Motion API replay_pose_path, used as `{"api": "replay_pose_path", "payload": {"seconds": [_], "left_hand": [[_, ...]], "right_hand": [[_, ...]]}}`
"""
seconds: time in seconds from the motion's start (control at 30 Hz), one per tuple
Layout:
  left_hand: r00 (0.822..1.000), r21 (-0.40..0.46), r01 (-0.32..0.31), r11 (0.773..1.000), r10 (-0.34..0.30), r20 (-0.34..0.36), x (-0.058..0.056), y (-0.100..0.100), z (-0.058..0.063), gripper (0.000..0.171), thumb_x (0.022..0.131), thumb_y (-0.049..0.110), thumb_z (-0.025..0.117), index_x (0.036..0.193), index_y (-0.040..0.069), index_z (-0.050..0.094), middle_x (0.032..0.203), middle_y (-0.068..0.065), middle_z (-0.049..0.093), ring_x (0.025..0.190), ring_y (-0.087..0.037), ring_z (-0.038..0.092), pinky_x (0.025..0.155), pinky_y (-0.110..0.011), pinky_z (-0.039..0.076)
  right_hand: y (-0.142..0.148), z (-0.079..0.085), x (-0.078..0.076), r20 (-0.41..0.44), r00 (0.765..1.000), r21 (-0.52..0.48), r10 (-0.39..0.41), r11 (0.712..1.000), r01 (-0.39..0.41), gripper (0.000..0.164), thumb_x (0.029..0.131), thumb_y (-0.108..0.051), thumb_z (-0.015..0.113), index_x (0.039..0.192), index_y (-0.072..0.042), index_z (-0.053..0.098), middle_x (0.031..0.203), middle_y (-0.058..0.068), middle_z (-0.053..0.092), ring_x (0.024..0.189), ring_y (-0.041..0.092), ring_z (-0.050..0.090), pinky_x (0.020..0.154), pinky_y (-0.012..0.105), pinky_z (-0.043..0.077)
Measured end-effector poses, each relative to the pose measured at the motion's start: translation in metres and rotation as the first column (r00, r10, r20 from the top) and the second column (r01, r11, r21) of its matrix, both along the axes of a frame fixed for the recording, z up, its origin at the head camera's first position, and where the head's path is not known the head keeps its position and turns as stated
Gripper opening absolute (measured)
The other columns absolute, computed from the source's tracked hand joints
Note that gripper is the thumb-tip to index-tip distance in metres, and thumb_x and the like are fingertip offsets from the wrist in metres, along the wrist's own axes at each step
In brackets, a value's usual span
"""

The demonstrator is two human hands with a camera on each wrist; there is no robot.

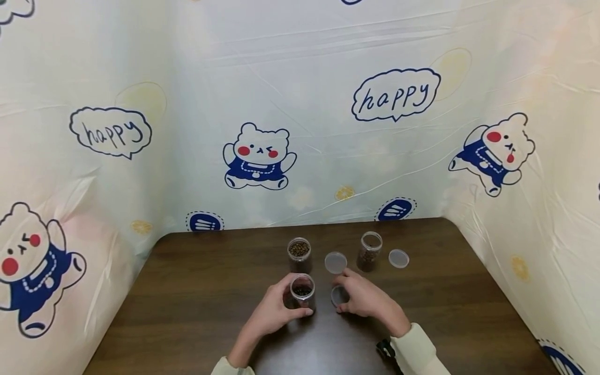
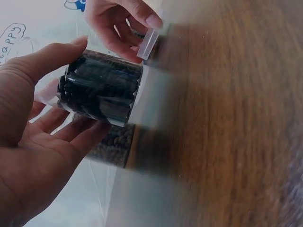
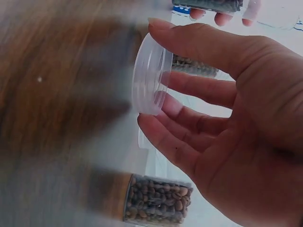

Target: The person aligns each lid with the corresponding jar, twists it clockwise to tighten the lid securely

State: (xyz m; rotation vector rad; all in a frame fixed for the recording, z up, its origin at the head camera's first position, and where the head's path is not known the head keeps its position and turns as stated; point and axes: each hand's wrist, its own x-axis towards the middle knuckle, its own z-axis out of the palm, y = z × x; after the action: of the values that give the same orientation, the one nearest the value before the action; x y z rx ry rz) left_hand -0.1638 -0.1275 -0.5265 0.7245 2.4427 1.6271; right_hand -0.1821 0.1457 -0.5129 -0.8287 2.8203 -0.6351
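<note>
My left hand [image 1: 274,310] grips a clear open-topped jar [image 1: 304,298] at the front of the group, thumb on one side and fingers round the other. Dark, nearly black beans [image 2: 99,92] fill much of it in the left wrist view. To its right, my right hand [image 1: 367,298] pinches a translucent round lid [image 3: 150,78] by its rim between thumb and fingers. In the right wrist view the lid stands tilted on edge, close over the table. The two hands are a short gap apart.
Behind the held jar stands an open jar of brown beans [image 1: 299,255]. Another open jar with coffee beans [image 1: 369,255] stands farther right. One loose lid [image 1: 335,262] lies between them, another lid [image 1: 399,259] at the right. A printed curtain [image 1: 309,104] surrounds the wooden table [image 1: 211,297].
</note>
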Motion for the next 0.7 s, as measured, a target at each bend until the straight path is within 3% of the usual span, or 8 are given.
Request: {"api": "replay_pose_path", "payload": {"seconds": [0.17, 0.7], "left_hand": [[0.999, -0.048, -0.033, 0.998, 0.033, -0.013, 0.0008, 0.0032, -0.0028, 0.068, 0.079, 0.021, 0.095, 0.136, 0.032, 0.060, 0.126, 0.006, 0.071, 0.112, -0.011, 0.067, 0.096, -0.026, 0.054], [0.998, -0.038, -0.003, 0.999, 0.005, 0.063, 0.0030, 0.0071, -0.0072, 0.066, 0.082, 0.021, 0.093, 0.137, 0.029, 0.057, 0.127, 0.001, 0.069, 0.115, -0.014, 0.069, 0.095, -0.027, 0.057]], "right_hand": [[0.0029, -0.0029, -0.0022, -0.014, 1.000, 0.018, 0.002, 1.000, -0.001, 0.047, 0.076, -0.021, 0.094, 0.115, -0.004, 0.072, 0.114, 0.009, 0.065, 0.103, 0.024, 0.061, 0.087, 0.039, 0.054], [0.0030, -0.0097, -0.0033, -0.029, 0.999, 0.035, 0.014, 0.999, -0.013, 0.050, 0.074, -0.022, 0.094, 0.116, -0.006, 0.071, 0.116, 0.008, 0.065, 0.107, 0.027, 0.061, 0.088, 0.040, 0.054]]}}
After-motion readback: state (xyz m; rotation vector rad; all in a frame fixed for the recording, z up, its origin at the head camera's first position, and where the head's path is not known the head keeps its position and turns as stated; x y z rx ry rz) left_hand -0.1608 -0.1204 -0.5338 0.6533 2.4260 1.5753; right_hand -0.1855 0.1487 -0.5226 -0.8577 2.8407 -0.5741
